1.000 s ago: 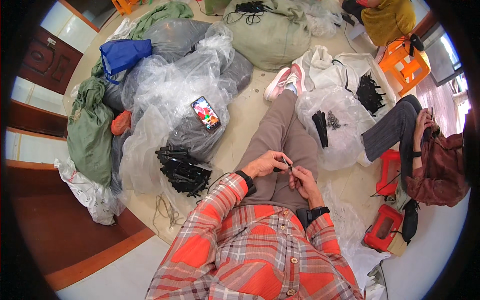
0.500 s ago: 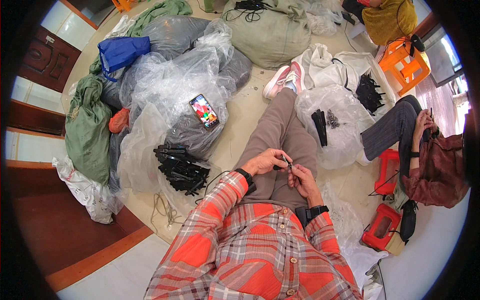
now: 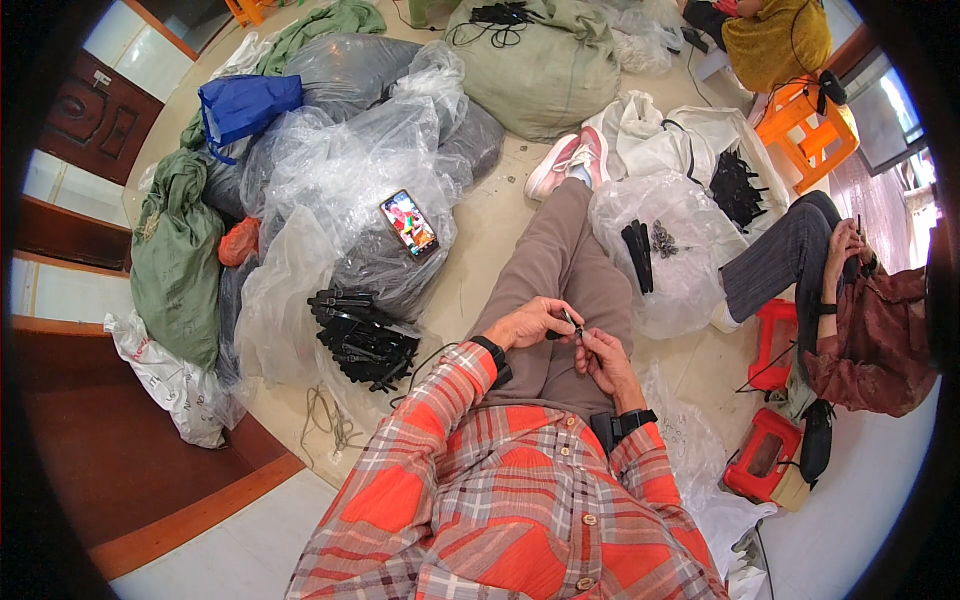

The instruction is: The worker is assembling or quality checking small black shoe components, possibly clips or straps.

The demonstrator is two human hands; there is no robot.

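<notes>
Above my lap, my left hand (image 3: 530, 322) pinches a small black strap (image 3: 569, 319) between thumb and fingers. My right hand (image 3: 605, 358) is closed on the strap's lower end, where a bit of metal glints; the exact fitting is too small to make out. Left of my legs lies a pile of black straps with buckles (image 3: 362, 345). On a clear plastic bag (image 3: 685, 290) right of my legs rest several flat black strips (image 3: 638, 257) beside a small heap of metal pieces (image 3: 663, 240).
A phone (image 3: 409, 223) with a lit screen lies on large plastic-wrapped sacks (image 3: 340, 160). More black strips (image 3: 737, 190) sit on white cloth at right. A co-worker's hands (image 3: 848, 245) are at far right, near red frames (image 3: 765, 455) and an orange stool (image 3: 808, 130).
My hands keep almost the same place and grip on the strap. The picture on the phone screen has changed.
</notes>
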